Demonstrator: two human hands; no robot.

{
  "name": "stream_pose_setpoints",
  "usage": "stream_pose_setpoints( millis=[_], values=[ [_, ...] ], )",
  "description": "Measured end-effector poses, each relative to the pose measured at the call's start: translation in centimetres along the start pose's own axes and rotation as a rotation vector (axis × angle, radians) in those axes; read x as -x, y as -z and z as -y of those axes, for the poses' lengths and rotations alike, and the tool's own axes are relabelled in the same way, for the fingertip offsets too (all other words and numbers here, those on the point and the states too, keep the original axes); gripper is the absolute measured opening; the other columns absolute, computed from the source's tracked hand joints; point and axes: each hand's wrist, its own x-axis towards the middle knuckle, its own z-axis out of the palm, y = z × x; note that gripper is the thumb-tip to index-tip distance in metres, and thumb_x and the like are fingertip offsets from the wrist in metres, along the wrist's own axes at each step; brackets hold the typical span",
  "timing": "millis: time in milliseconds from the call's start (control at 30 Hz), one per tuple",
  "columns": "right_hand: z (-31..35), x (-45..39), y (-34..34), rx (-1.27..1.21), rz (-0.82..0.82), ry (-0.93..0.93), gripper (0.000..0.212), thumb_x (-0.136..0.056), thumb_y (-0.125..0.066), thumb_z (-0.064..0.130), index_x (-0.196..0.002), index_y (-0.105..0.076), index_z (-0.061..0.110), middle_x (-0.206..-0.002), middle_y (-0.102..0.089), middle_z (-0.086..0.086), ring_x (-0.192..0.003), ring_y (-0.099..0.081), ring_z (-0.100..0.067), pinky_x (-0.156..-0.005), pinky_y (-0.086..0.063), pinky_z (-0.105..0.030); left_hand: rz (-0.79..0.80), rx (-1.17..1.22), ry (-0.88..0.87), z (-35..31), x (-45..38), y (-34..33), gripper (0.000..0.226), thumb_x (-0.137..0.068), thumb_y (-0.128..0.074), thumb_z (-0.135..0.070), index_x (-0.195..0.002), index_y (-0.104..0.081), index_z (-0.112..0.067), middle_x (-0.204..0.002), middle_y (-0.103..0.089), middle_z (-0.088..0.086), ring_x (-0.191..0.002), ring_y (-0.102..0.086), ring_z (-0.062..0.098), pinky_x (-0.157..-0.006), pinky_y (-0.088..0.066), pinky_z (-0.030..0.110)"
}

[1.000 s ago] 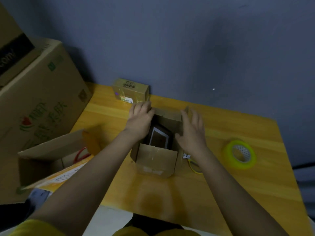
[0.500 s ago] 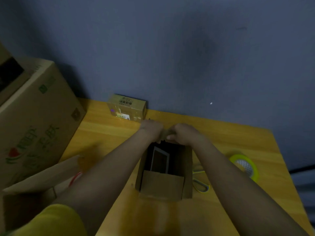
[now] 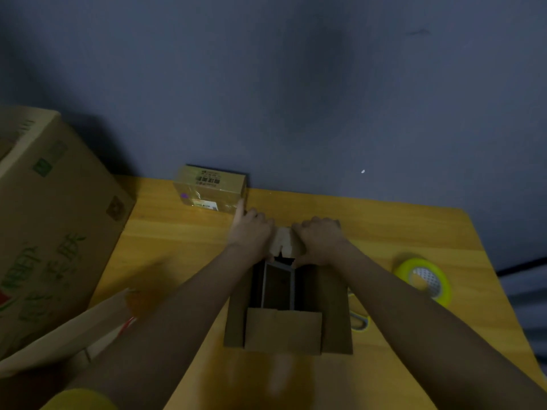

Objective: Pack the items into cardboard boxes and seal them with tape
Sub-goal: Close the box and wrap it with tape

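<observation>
Both hands, left [image 3: 251, 232] and right [image 3: 321, 239], grip the far flap [image 3: 284, 242] of an open cardboard box [image 3: 334, 315]. It stands on a yellow wooden table [image 3: 177, 241] against a blue-grey wall [image 3: 296, 99].

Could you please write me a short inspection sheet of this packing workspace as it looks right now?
Surface: wooden table, set against a blue-grey wall.
Job's things: small open cardboard box at centre with a dark flat item standing inside; near flap folded out; far flap under the hands. Yellow-green tape roll lies to the right.
Clutter: small sealed labelled box by the wall; scissors partly hidden beside the open box.
Hands: left hand and right hand both grip the far flap.
Cables: nothing seen.
Surroundings: large printed carton at left, open carton below it.
</observation>
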Motion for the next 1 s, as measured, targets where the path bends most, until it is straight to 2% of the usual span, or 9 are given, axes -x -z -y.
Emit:
stream_pose_setpoints(
  millis=[100,267,367,500,667,767,867,933,1000],
  values=[
    [0.2,-0.1,-0.1,0.028,-0.002,0.038,0.069,-0.086,-0.056,0.059,-0.128,-0.042,0.005,-0.118,-0.059,-0.013,-0.107,-0.055,-0.031,-0.076,-0.042,-0.038,-0.016,-0.034,-0.043,-0.1,-0.1,-0.1,0.075,-0.079,-0.061,-0.062,-0.132,-0.041,-0.013,-0.132,-0.051,0.008,-0.125,-0.043,0.027,-0.112,-0.016,0.049],
    [0.4,0.4,-0.9,0.173,-0.008,0.124,0.08,-0.099,-0.034,0.049,-0.147,-0.008,-0.01,-0.131,-0.047,-0.025,-0.11,-0.05,-0.033,-0.077,-0.043,-0.036,-0.014,-0.01,-0.089,-0.3,-0.6,-0.1,0.071,-0.082,-0.061,-0.057,-0.131,-0.04,-0.01,-0.132,-0.049,0.01,-0.121,-0.044,0.028,-0.101,-0.034,0.039],
    [0.8,0.5,-1.3,0.255,-0.063,0.144,0.077,-0.101,-0.026,0.047,-0.146,-0.007,-0.013,-0.133,-0.045,-0.028,-0.107,-0.05,-0.033,-0.074,-0.039,-0.035,-0.002,0.018,-0.073,-0.2,-0.4,0.0,0.068,-0.083,-0.061,-0.055,-0.131,-0.042,-0.012,-0.132,-0.05,0.009,-0.121,-0.045,0.028,-0.101,-0.034,0.039],
    [2.2,-0.2,-1.7,0.277,-0.017,0.079,0.086,-0.099,-0.034,0.052,-0.146,-0.005,-0.014,-0.135,-0.042,-0.033,-0.113,-0.049,-0.041,-0.088,-0.047,-0.041,-0.026,0.022,-0.075,0.0,0.1,-0.3,0.062,-0.086,-0.057,-0.052,-0.131,-0.044,-0.012,-0.132,-0.051,0.008,-0.121,-0.046,0.027,-0.101,-0.033,0.039],
    [3.0,-1.0,-2.0,0.289,-0.062,-0.001,0.056,-0.106,-0.021,0.018,-0.144,0.006,-0.014,-0.133,-0.04,-0.042,-0.115,-0.05,-0.048,-0.092,-0.046,-0.051,-0.02,0.096,-0.053,0.3,0.2,-0.7,0.068,-0.085,-0.056,-0.057,-0.135,-0.044,-0.013,-0.135,-0.049,0.006,-0.123,-0.044,0.026,-0.1,-0.032,0.038],
    [1.9,-0.9,-1.9,0.249,-0.082,0.114,0.059,-0.105,-0.025,0.017,-0.147,0.009,-0.008,-0.152,-0.014,-0.035,-0.134,-0.031,-0.045,-0.099,-0.038,-0.056,-0.027,0.17,-0.026,0.5,0.6,-1.3,0.072,-0.085,-0.051,-0.063,-0.139,-0.041,-0.016,-0.14,-0.045,0.002,-0.126,-0.037,0.023,-0.1,-0.03,0.037],
    [0.8,-0.4,-2.1,0.216,-0.109,0.266,0.058,-0.104,-0.029,0.013,-0.15,0.001,-0.004,-0.158,-0.006,-0.024,-0.142,-0.02,-0.035,-0.103,-0.037,-0.048,-0.041,0.171,-0.002,0.4,0.9,-2.0,0.073,-0.087,-0.044,-0.064,-0.143,-0.037,-0.017,-0.142,-0.042,0.001,-0.128,-0.035,0.023,-0.103,-0.027,0.037],
    [0.4,-0.1,-2.1,0.206,-0.235,0.325,0.058,-0.098,-0.05,0.021,-0.148,-0.029,0.002,-0.153,-0.032,-0.015,-0.138,-0.036,-0.026,-0.103,-0.042,-0.037,-0.034,0.181,0.012,0.4,0.9,-2.1,0.076,-0.086,-0.044,-0.067,-0.144,-0.036,-0.018,-0.142,-0.043,0.002,-0.128,-0.036,0.023,-0.104,-0.027,0.037],
    [0.4,0.5,-1.2,0.146,-0.399,0.309,0.051,-0.083,-0.07,0.033,-0.13,-0.06,0.015,-0.131,-0.06,-0.002,-0.117,-0.058,-0.019,-0.09,-0.05,-0.029,-0.019,0.187,0.029,0.4,0.8,-1.9,0.077,-0.085,-0.047,-0.066,-0.144,-0.036,-0.018,-0.14,-0.044,0.004,-0.127,-0.039,0.025,-0.104,-0.028,0.037]
  ],
)
